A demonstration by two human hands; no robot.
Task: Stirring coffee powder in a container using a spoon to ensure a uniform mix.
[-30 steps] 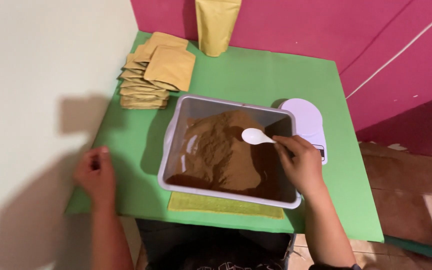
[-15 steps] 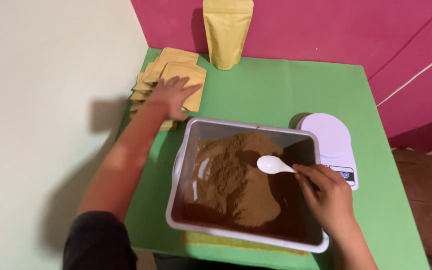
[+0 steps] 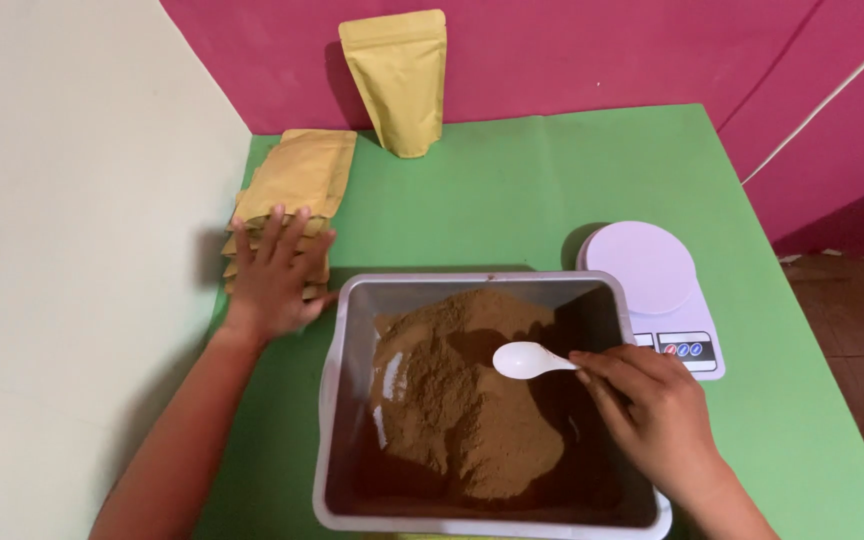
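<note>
The left hand [image 3: 277, 272] lies spread flat on the pile of pouches [image 3: 292, 190] by the tabletop's left edge. The right hand [image 3: 652, 410] pinches a white spoon [image 3: 532, 360], its handle pointing right, over the brown powder [image 3: 462, 400].

White plastic spoon [image 3: 532, 360], bowl empty and facing up, held level over a mound of brown powder [image 3: 462, 400] in a grey tray [image 3: 337, 400]. Stack of flat tan pouches [image 3: 297, 180] lies at the table's left edge.
</note>
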